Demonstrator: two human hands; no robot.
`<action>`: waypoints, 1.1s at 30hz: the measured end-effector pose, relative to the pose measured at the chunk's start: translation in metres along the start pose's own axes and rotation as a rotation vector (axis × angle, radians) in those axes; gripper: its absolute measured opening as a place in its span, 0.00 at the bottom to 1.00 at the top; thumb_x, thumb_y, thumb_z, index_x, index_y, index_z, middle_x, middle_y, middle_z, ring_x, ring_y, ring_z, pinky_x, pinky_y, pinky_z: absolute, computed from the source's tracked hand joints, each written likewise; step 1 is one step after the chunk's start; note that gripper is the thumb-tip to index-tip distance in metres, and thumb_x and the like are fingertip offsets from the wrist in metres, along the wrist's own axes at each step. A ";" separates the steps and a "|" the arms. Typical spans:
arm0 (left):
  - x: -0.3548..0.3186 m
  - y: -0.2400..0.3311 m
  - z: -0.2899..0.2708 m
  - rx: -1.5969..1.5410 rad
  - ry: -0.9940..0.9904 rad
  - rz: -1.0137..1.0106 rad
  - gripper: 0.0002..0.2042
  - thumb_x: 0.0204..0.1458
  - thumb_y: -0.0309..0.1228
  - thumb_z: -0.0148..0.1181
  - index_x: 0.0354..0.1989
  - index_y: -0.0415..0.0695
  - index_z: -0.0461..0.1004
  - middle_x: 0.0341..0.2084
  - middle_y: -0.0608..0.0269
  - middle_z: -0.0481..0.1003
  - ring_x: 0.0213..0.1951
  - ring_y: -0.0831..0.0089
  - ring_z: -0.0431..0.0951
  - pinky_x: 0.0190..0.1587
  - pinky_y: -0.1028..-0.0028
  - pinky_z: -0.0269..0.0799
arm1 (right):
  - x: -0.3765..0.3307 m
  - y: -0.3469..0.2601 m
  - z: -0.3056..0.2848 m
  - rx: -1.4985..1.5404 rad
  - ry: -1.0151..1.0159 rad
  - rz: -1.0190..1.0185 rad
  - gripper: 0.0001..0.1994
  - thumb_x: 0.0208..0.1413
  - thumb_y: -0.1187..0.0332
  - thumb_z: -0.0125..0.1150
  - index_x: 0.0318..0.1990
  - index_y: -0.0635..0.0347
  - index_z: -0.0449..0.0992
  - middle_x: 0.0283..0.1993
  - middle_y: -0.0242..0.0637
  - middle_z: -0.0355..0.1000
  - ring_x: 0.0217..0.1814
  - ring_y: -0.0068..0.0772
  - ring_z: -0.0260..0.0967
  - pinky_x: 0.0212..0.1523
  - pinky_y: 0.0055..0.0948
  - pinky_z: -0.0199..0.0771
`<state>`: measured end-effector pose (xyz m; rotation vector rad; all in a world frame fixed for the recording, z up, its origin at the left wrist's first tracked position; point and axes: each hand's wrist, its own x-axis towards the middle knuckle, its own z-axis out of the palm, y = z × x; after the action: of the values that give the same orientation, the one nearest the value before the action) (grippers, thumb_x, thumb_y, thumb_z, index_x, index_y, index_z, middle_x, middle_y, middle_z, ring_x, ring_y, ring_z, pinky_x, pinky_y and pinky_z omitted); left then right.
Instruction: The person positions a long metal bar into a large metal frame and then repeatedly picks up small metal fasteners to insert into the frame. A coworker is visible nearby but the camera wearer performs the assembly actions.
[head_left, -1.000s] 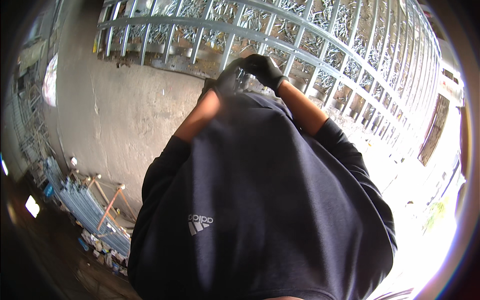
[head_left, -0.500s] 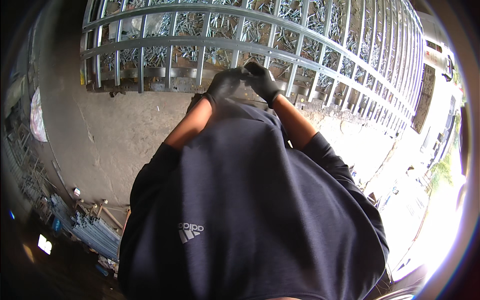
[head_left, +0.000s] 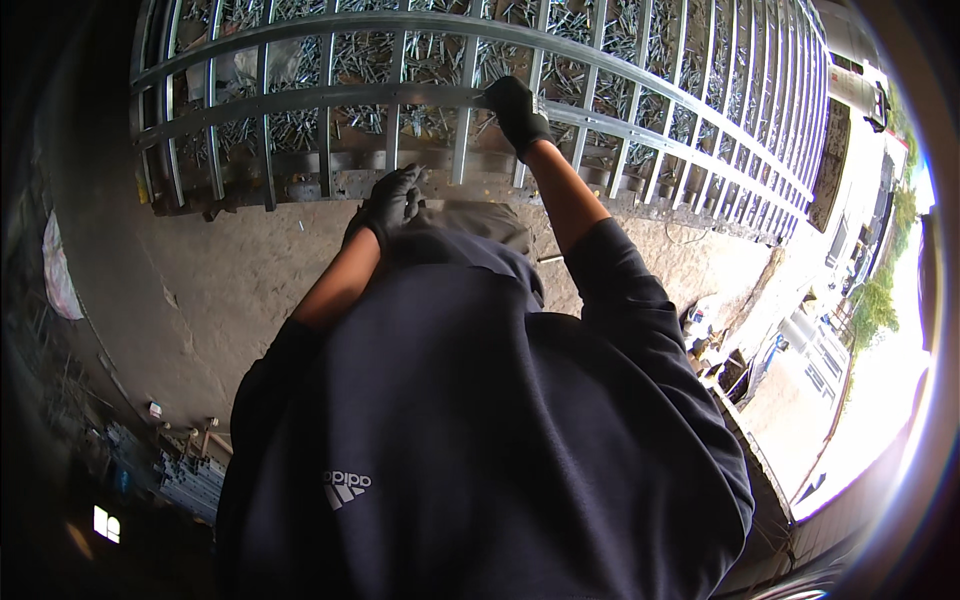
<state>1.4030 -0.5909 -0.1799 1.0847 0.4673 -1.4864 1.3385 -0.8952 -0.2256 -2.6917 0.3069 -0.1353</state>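
Observation:
My right hand (head_left: pixel 517 112), in a black glove, rests at the nearer long rail (head_left: pixel 360 94) of a silvery metal frame, beside a cross slat (head_left: pixel 462 140). Its fingers are closed; whatever they pinch is too small or too hidden to name. Closer to me, my left hand (head_left: pixel 388 202), also gloved in black, hovers by the front edge of the work table (head_left: pixel 300 188). Its fingers are curled in, and their contents cannot be made out. Under the slats lie loose, thin metal pieces (head_left: pixel 432 48), like screws or nails, spread across the table.
Further along the frame, a second long rail (head_left: pixel 400 20) crosses the slats. A pale plastic bag (head_left: pixel 60 270) lies on the concrete floor (head_left: pixel 240 290) at the left. Stacked metal lengths (head_left: pixel 190 482) stand at the lower left. Bright daylight enters at the right.
My hands were together at the table's front edge and have parted. The right one reached forward to the nearer rail; the left drew back toward me and left. The view shifted slightly.

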 end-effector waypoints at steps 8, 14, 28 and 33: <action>0.001 -0.003 -0.037 -0.058 -0.071 0.055 0.11 0.67 0.38 0.53 0.46 0.44 0.75 0.21 0.73 0.72 0.13 0.83 0.65 0.14 0.80 0.58 | 0.011 -0.023 -0.011 0.171 -0.057 0.252 0.10 0.62 0.60 0.53 0.38 0.56 0.76 0.37 0.50 0.77 0.40 0.58 0.75 0.40 0.51 0.72; -0.003 0.000 -0.037 -0.043 0.019 0.017 0.11 0.67 0.39 0.54 0.46 0.45 0.75 0.21 0.74 0.72 0.13 0.85 0.64 0.14 0.81 0.57 | 0.029 -0.069 -0.047 -0.025 -0.299 0.282 0.05 0.61 0.66 0.54 0.40 0.53 0.74 0.35 0.47 0.77 0.38 0.56 0.76 0.37 0.50 0.74; -0.033 0.007 -0.026 -0.204 -0.103 0.114 0.16 0.67 0.46 0.53 0.34 0.48 0.73 0.13 0.75 0.64 0.10 0.83 0.59 0.13 0.80 0.52 | 0.040 -0.064 -0.022 0.377 -0.271 0.662 0.20 0.62 0.50 0.60 0.49 0.59 0.74 0.45 0.47 0.74 0.43 0.44 0.72 0.46 0.41 0.72; -0.053 0.022 -0.005 -0.232 -0.214 0.080 0.21 0.68 0.52 0.47 0.34 0.48 0.74 0.12 0.74 0.62 0.09 0.81 0.56 0.13 0.79 0.51 | -0.007 -0.140 -0.042 1.135 -0.705 0.428 0.11 0.69 0.66 0.50 0.47 0.62 0.76 0.35 0.38 0.78 0.28 0.25 0.76 0.23 0.25 0.75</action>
<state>1.4194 -0.5622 -0.1323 0.7455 0.4286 -1.4196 1.3528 -0.7866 -0.1282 -1.3810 0.4012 0.5786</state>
